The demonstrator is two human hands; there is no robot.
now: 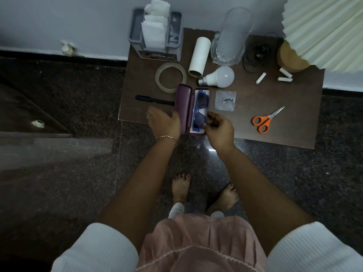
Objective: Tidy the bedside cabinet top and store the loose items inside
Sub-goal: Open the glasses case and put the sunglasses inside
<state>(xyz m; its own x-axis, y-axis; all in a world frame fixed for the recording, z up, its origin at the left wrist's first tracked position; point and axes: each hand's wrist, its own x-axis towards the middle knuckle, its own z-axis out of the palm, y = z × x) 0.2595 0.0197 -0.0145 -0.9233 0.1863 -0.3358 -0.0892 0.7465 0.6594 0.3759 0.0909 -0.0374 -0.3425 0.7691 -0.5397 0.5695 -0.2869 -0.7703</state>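
A purple glasses case (184, 103) lies open at the front edge of the brown cabinet top (275, 122). Blue sunglasses (201, 107) lie folded in its white-lined half. My left hand (164, 121) grips the lid's near left edge, thumb on the rim. My right hand (219, 127) has its fingers curled at the near end of the sunglasses, pinching the frame. Loose on the top: a black pen (153, 100), a tape ring (170, 77), a white tube (199, 56), a bulb (219, 76), a small plastic bag with screws (225, 100), orange scissors (265, 120), three white chalk-like sticks (260, 78).
A grey tissue holder (155, 36) stands at the back left of the top. A clear glass vase (231, 38), a coiled black cable (255, 55) and a lamp with a wooden base (290, 57) and pleated shade stand at the back. Dark stone floor surrounds the cabinet; my feet are below.
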